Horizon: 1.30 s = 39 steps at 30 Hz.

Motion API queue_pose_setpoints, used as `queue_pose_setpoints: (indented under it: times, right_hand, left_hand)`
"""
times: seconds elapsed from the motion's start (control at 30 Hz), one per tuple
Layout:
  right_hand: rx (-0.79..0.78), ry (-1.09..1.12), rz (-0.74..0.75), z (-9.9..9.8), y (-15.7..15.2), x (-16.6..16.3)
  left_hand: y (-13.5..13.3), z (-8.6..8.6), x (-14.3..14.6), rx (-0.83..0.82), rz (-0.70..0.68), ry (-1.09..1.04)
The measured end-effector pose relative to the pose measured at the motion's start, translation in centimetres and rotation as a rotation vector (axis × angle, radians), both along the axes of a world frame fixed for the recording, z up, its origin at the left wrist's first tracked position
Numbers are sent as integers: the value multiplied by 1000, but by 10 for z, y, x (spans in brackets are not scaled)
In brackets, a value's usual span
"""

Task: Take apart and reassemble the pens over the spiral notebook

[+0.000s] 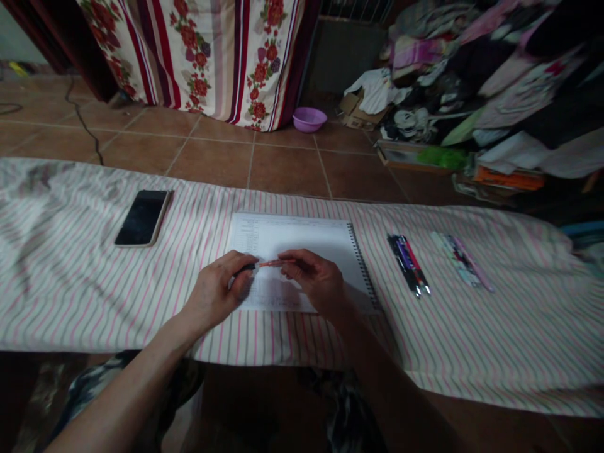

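Observation:
Over an open spiral notebook (302,236), my two hands hold a slim pen (270,263) sideways, with a reddish shaft and a black end. My left hand (221,280) pinches the black end between thumb and fingers. On the reddish end, the fingers of my right hand (316,277) are closed. Whether the black and reddish parts are joined or separate, I cannot tell. Printed lines and a column of small boxes show on the notebook page. Right of its spiral lies a group of several pens (408,264), dark, purple and red.
A striped cloth (198,226) covers the table. On the left lies a smartphone (143,218). Farther right are pale and pink pens (465,261). Beyond the table, the tiled floor holds a purple basin (309,119), a cardboard box (361,113) and heaped clothes (509,82).

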State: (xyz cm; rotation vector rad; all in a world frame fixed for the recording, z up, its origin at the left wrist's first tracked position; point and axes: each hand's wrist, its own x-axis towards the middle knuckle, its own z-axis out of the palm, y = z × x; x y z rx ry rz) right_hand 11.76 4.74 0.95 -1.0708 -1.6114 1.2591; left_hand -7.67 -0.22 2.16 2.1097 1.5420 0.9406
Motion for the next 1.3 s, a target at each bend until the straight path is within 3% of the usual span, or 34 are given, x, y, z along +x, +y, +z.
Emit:
queue_pose_setpoints:
  times: [0.27,0.63,0.77,0.93,1.17,1.3]
  right_hand:
    - [242,-229,68,15,-6,4]
    - [363,-415,80,15,-7,8]
    - [411,-568,2,11,-7,6]
    - [362,-664,-70,7,-7,4]
    - [257,-636,-103,7,-12,-1]
    - [390,-429,39,13,-11,3]
  left_hand:
    - [-1,0,11,-5,-71,-77]
    - [-1,-5,16,39,-96,-16]
    - [-1,-6,17,45,-110,-21]
    - [-3,-11,20,26,-151,-62]
    - [-3,-14,21,32,-90,-115]
    - [1,-7,17,-30,-21,-106]
